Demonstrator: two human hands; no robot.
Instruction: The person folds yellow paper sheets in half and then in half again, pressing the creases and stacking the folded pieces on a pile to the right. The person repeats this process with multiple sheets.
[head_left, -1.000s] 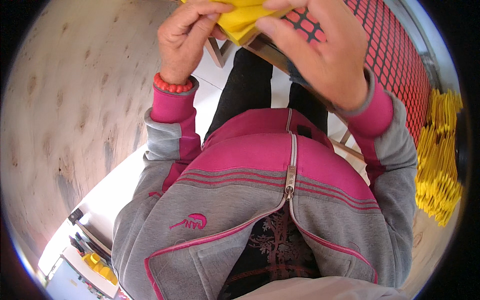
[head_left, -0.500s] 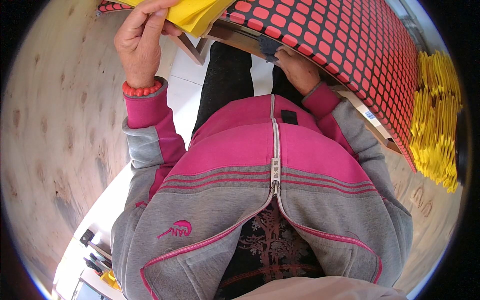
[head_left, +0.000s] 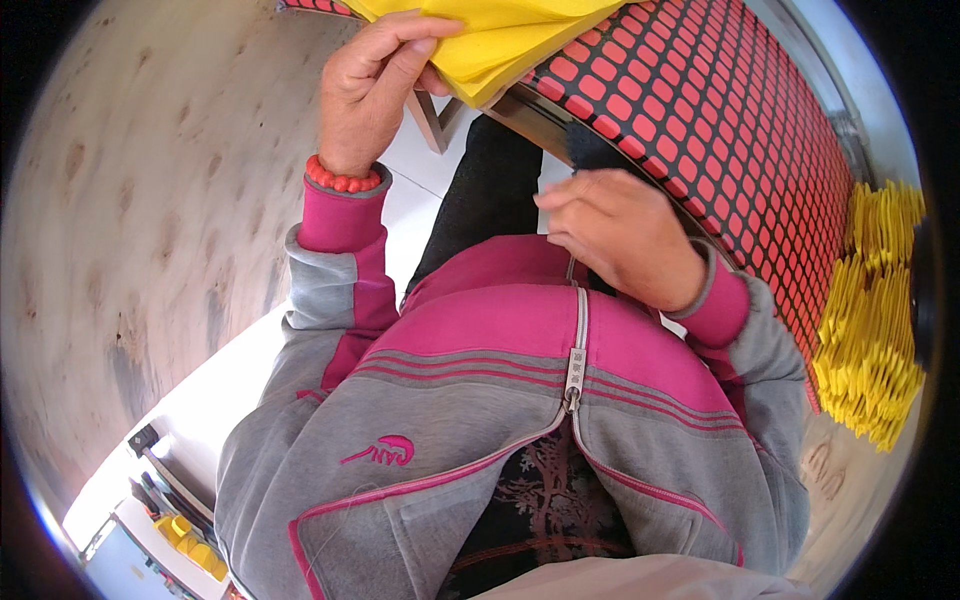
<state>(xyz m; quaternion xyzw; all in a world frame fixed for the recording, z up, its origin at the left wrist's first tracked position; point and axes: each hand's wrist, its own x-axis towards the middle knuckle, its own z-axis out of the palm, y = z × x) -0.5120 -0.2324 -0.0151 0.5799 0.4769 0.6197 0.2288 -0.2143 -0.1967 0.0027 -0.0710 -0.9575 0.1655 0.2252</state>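
Note:
My left hand [head_left: 385,85], with a red bead bracelet at the wrist, pinches the near left edge of a stack of thin yellow cloth-like sheets [head_left: 520,50]. Several layers show along its folded edge, and the far part runs out of the picture. The stack lies over the near edge of a table covered in a black cloth with red rounded squares [head_left: 690,110]. In front of that edge, above my lap, hangs my right hand [head_left: 625,230]. Its fingers are bent and smeared by motion, so what they hold, if anything, does not show.
A dark blue-grey rag [head_left: 595,148] hangs under the table edge, beyond my right hand. At the far right stand tall bundles of folded yellow pieces [head_left: 870,330]. A light wood-patterned surface [head_left: 130,220] fills the left side. Yellow items [head_left: 190,545] sit at the lower left.
My right hand has come away from the dark rag at the table edge and risen toward me. My left hand still grips the yellow sheets. The whole view has shifted.

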